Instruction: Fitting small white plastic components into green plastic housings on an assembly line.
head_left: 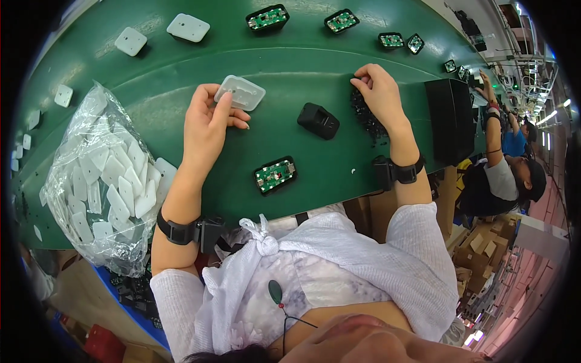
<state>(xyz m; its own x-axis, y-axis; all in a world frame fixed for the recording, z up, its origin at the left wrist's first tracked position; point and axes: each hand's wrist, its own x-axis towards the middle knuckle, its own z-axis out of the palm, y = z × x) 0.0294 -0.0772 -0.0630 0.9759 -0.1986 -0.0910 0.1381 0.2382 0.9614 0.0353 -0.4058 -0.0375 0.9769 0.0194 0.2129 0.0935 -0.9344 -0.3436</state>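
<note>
My left hand [209, 118] grips a translucent white plastic cover [245, 92] between thumb and fingers, above the green table. At the upper edge of a heap of small black parts [366, 115], my right hand [381, 94] has thumb and forefinger pinched together; what they hold, if anything, is too small to make out. Between the hands lies a black plastic housing [318, 120], closed side up. Nearer to me, a black shell with a green circuit board [275, 175] rests open side up.
A clear bag of white covers [109, 175] sits at the left. More circuit boards in shells [267, 18] and white covers [189, 28] line the far side. A tall black box [451, 121] stands at the right. Beyond it, a co-worker [502, 181] sits at the table.
</note>
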